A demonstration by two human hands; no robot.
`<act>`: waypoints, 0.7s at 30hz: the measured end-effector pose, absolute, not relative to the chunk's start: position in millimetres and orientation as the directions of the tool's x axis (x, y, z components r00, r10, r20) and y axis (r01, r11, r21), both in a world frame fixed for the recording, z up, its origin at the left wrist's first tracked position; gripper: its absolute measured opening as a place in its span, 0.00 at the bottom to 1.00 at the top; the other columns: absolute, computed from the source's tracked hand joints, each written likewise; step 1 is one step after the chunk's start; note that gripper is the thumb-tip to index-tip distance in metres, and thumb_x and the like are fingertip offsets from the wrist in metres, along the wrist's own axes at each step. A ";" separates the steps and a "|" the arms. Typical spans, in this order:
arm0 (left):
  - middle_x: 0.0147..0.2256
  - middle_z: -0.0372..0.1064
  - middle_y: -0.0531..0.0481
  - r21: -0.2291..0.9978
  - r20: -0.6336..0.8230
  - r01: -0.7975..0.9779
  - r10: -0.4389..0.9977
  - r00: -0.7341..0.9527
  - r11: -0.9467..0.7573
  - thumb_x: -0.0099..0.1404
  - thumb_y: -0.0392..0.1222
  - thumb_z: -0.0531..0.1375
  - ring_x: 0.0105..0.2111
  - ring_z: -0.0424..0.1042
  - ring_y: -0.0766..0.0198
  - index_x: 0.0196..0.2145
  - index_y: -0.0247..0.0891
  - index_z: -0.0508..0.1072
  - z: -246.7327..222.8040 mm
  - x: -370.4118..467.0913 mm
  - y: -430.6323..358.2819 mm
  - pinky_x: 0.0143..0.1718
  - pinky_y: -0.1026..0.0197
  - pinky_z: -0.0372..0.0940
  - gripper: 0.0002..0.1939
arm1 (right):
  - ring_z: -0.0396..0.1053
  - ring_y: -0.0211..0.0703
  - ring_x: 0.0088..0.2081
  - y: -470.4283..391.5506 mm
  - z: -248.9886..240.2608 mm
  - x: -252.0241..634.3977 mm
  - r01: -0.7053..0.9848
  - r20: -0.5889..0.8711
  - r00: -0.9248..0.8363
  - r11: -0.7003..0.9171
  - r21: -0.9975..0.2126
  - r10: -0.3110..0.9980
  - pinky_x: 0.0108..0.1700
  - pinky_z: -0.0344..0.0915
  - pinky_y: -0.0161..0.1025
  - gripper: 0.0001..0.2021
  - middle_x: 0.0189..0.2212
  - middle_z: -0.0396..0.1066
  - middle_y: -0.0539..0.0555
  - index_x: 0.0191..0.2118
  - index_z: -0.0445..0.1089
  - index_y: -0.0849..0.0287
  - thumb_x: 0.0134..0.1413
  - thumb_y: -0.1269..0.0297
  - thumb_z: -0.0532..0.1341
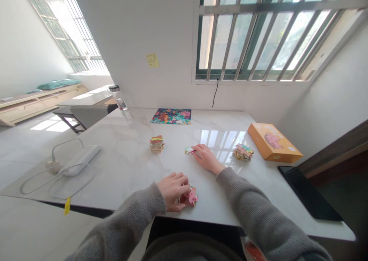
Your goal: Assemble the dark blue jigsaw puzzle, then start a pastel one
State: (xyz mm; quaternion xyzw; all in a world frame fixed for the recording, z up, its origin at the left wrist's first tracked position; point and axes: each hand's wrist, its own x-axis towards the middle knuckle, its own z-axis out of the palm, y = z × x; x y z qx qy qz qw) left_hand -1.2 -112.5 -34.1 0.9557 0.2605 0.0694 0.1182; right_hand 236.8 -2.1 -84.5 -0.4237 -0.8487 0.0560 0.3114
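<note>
Near the table's front edge, my left hand [174, 191] curls its fingers round the left side of a small pile of pink and brown puzzle pieces [191, 197]. Farther out, my right hand [207, 158] has its fingertips on a pale puzzle piece [189, 150] that lies on the white table. To the left stands a neat stack of puzzle pieces [156, 144]. A looser stack of pieces [243, 152] is to the right of my right hand.
A colourful picture sheet [171, 116] lies at the back edge. On the right are an orange box [274, 142] and a black tablet [310, 192]. A white power strip [81, 160] with cables and a clear bottle [119, 99] are on the left.
</note>
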 end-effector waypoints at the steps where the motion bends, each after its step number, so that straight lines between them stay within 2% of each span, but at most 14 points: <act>1: 0.40 0.68 0.49 0.274 0.068 0.478 0.513 0.856 -0.834 0.52 0.42 0.69 0.40 0.64 0.57 0.35 0.42 0.69 -34.6 -0.9 -112.6 0.42 0.57 0.58 0.15 | 0.66 0.51 0.49 -2.0 -84.5 236.8 0.684 0.482 -0.444 0.633 -0.363 0.755 0.55 0.65 0.50 0.15 0.46 0.71 0.59 0.56 0.68 0.58 0.66 0.69 0.56; 6: 0.37 0.66 0.50 0.371 0.066 0.479 0.537 0.841 -0.795 0.52 0.37 0.67 0.38 0.63 0.59 0.33 0.41 0.66 -33.5 0.8 -112.6 0.40 0.58 0.60 0.14 | 0.66 0.52 0.51 -2.5 -83.0 236.5 0.680 0.487 -0.421 0.621 -0.389 0.765 0.56 0.65 0.51 0.17 0.47 0.70 0.60 0.58 0.66 0.58 0.65 0.69 0.57; 9: 0.40 0.65 0.50 0.399 0.082 0.471 0.542 0.836 -0.787 0.51 0.38 0.68 0.40 0.63 0.59 0.33 0.41 0.66 -32.2 0.1 -110.4 0.43 0.59 0.61 0.15 | 0.66 0.52 0.50 -2.6 -82.7 236.6 0.677 0.486 -0.417 0.619 -0.398 0.768 0.56 0.66 0.52 0.17 0.46 0.70 0.60 0.58 0.66 0.59 0.65 0.70 0.56; 12: 0.42 0.65 0.50 0.399 0.081 0.455 0.525 0.847 -0.796 0.50 0.38 0.69 0.41 0.64 0.58 0.34 0.41 0.68 -32.2 -1.1 -107.1 0.44 0.58 0.62 0.15 | 0.66 0.52 0.50 -2.5 -83.3 237.0 0.667 0.491 -0.413 0.622 -0.410 0.767 0.55 0.66 0.52 0.17 0.46 0.70 0.60 0.58 0.66 0.59 0.65 0.69 0.56; 21: 0.38 0.66 0.50 0.377 0.084 0.450 0.513 0.854 -0.810 0.49 0.38 0.68 0.38 0.65 0.58 0.31 0.41 0.66 -34.9 4.2 -106.7 0.41 0.58 0.62 0.15 | 0.67 0.52 0.49 -2.5 -82.2 237.8 0.660 0.494 -0.408 0.622 -0.420 0.768 0.55 0.66 0.52 0.17 0.46 0.70 0.60 0.58 0.65 0.58 0.65 0.68 0.57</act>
